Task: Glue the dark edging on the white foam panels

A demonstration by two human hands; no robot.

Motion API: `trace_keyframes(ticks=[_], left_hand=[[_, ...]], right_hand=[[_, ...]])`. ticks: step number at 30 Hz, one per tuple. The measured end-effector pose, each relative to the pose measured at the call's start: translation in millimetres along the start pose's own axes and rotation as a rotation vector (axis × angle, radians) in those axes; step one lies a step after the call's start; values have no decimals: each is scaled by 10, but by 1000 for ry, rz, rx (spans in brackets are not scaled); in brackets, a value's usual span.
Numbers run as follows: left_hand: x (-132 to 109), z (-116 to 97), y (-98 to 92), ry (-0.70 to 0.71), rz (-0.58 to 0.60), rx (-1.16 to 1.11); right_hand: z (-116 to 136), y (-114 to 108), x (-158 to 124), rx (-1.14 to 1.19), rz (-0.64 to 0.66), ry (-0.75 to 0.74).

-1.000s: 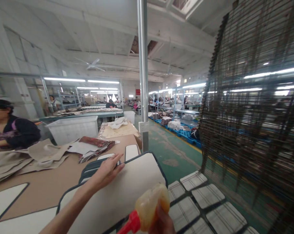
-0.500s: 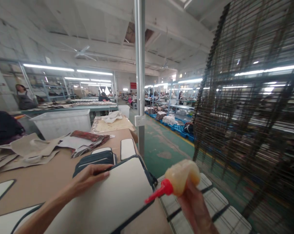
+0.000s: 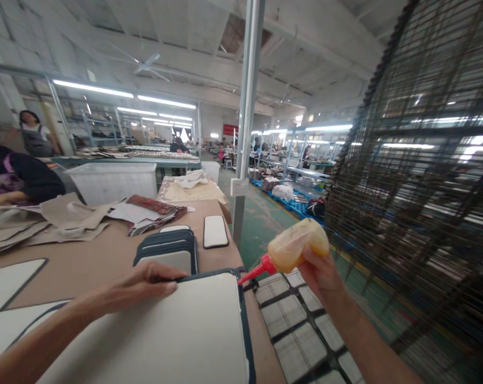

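Observation:
A large cream panel (image 3: 177, 325) with a dark blue edge fills the near part of the brown table. My left hand (image 3: 149, 282) grips its far edge, thumb on the cream face. In my right hand (image 3: 319, 266) is a squeeze bottle (image 3: 295, 246) of yellowish liquid, tilted down to the left. Its red nozzle tip is at the panel's far right corner, over the blue edge; whether it touches is unclear. A stack of smaller blue-edged panels (image 3: 167, 258) lies just beyond my left hand.
One small blue-edged panel (image 3: 215, 232) lies near a metal post (image 3: 247, 117). Fabric pieces (image 3: 73, 216) cover the table's left. A wire rack (image 3: 421, 176) stands right. A person's dark sleeve (image 3: 35, 178) is at far left.
My right hand has moved the bottle up and forward, bringing the nozzle from the panel's right side to its far corner. My left hand still holds the panel. The view has shifted.

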State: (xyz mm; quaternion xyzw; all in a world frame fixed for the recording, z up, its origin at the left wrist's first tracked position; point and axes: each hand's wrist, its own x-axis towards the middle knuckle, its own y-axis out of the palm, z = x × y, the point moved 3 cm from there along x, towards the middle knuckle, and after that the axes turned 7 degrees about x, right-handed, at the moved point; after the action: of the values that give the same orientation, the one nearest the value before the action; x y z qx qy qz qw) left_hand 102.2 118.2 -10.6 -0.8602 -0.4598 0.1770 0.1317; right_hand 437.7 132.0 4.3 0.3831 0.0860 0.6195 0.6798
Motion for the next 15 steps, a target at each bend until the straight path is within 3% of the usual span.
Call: trace_keyframes(ticks=[7,15], left_hand=[[-3,-45,22,-14,42,-63],[-35,-82,18,-45,-6,-66]], right_hand=[[0,-18,-22,4,13,8],[-24,15,-96,-5,53,47]])
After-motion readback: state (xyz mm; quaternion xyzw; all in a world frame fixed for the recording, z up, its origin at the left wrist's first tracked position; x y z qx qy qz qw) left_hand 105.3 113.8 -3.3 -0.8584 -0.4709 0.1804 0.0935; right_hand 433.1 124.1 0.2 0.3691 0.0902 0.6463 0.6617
